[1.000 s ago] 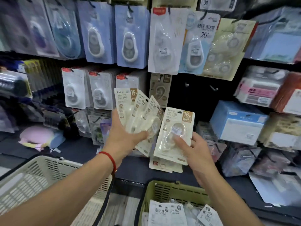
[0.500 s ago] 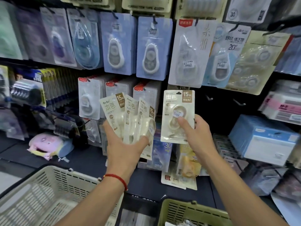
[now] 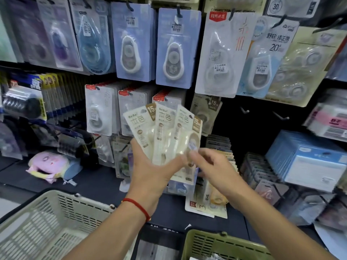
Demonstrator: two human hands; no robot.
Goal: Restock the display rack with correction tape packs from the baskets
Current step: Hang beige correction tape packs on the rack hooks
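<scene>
Before display rack (image 3: 244, 128) — left hand (image 3: 150, 171) grips fanned correction tape packs (image 3: 165, 132); right hand (image 3: 212, 166) fingertips at rightmost pack, blurred — grip unclear.

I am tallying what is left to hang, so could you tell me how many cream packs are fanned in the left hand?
3 show in the left hand: left pack, middle pack, right pack, which the right hand reaches toward. More may hide behind them.
</scene>
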